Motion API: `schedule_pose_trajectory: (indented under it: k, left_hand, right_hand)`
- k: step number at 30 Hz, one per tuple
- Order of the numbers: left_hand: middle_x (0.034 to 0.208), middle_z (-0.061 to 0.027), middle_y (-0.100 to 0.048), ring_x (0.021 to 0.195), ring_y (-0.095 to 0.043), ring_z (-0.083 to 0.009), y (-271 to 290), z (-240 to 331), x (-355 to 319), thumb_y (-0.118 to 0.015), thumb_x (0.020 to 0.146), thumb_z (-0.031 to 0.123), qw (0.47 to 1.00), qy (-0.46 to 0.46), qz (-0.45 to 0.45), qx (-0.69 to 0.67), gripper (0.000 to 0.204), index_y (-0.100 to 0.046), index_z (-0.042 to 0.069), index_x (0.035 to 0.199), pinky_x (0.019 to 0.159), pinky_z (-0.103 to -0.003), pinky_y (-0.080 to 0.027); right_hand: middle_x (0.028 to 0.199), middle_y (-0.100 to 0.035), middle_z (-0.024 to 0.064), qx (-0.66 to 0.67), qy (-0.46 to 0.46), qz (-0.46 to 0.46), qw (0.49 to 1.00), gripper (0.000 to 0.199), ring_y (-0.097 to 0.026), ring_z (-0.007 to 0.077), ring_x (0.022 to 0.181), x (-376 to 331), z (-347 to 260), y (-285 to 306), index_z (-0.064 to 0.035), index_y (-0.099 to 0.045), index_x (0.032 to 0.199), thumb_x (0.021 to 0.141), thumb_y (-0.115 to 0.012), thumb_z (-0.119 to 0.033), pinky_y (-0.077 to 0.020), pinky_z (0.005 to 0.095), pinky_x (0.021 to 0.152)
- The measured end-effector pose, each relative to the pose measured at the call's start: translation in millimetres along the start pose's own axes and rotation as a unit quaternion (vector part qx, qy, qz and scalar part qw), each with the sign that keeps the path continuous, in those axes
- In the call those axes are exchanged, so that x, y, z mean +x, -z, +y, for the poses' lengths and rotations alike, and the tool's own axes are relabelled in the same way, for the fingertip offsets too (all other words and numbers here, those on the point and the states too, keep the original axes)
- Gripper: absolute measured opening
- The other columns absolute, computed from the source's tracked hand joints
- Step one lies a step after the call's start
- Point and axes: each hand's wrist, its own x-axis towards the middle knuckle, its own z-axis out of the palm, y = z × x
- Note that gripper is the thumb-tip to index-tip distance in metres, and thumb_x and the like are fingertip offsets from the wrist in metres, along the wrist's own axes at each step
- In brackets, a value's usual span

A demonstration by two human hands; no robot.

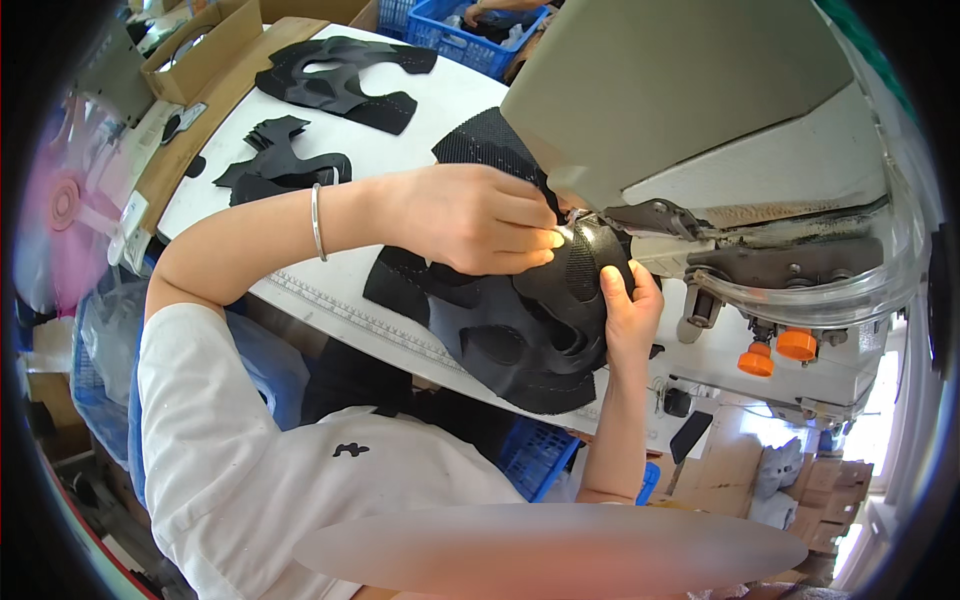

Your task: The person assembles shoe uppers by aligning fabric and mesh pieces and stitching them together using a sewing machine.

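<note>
A black shoe upper point(495, 335) of mesh and smooth material lies across the white sewing table, its top part under the head of a sewing machine point(680, 100). My left hand point(475, 220), a bracelet on its wrist, has its fingers pinched on the upper beside the brightly lit spot near the needle. The fingertips partly cover that spot. On the other side, my right hand point(632, 310) grips the upper's right edge, thumb on top and the other fingers mostly hidden below.
Another flat black upper point(345, 80) lies at the far left of the table, with a stack of black pieces point(280, 165) nearer. A ruler strip point(360, 320) runs along the near edge. Orange knobs point(797, 344) stick out from the machine. Behind stands a blue crate point(460, 45) with someone's hand above it.
</note>
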Motion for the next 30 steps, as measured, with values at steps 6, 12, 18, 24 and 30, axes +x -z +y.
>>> schedule_pose_trajectory:
  k: [6,12,18,24,30]
  left_hand:
    - [0.112,-0.0058,-0.068,0.107,-0.061,-0.0259,15,-17,-5,-0.064,0.077,0.014,0.991,0.026,-0.1,-0.08,0.025,-0.07,0.003,0.099,0.091,-0.04,-0.051]
    - [0.105,-0.0092,-0.066,0.102,-0.061,-0.0259,11,4,-1,-0.067,0.07,0.005,0.993,0.057,-0.079,-0.062,0.025,-0.068,0.001,0.094,0.086,-0.04,-0.053]
    - [0.098,-0.0106,-0.066,0.101,-0.063,-0.0284,-17,37,10,-0.074,0.074,0.007,0.975,0.147,-0.003,-0.167,0.016,-0.066,-0.002,0.086,0.081,-0.036,-0.056]
    - [0.107,-0.0063,-0.069,0.104,-0.063,-0.0247,-22,47,5,-0.068,0.075,0.007,0.953,0.193,0.018,-0.233,0.018,-0.072,0.001,0.092,0.092,-0.039,-0.049]
    - [0.105,-0.006,-0.07,0.102,-0.063,-0.0229,-28,48,2,-0.065,0.073,0.006,0.952,0.182,0.02,-0.246,0.02,-0.072,0.001,0.092,0.091,-0.037,-0.047]
  right_hand:
    - [0.107,-0.063,0.0071,0.143,-0.121,-0.005,0.982,0.037,-0.059,0.0116,0.093,-24,-13,-11,0.0025,-0.057,0.116,0.088,-0.071,-0.017,-0.0473,0.0265,0.085]
    - [0.093,-0.062,0.0007,0.221,-0.229,-0.051,0.947,0.036,-0.056,0.006,0.084,-59,-35,1,0.0006,-0.06,0.105,0.086,-0.075,-0.026,-0.0465,0.0216,0.073]
    - [0.081,-0.065,-0.0015,0.228,-0.242,-0.122,0.935,0.033,-0.058,0.0058,0.068,-66,-31,12,-0.0013,-0.066,0.094,0.08,-0.08,-0.028,-0.0483,0.0214,0.061]
    - [0.088,-0.069,0.0028,0.203,-0.221,-0.121,0.946,0.025,-0.062,0.0072,0.073,-60,-33,13,0.0004,-0.067,0.097,0.083,-0.077,-0.018,-0.052,0.0235,0.065]
    - [0.085,-0.068,0.0025,0.172,-0.242,-0.128,0.946,0.017,-0.061,0.0069,0.07,-56,-38,13,0.0003,-0.067,0.095,0.083,-0.073,-0.01,-0.0513,0.0228,0.063]
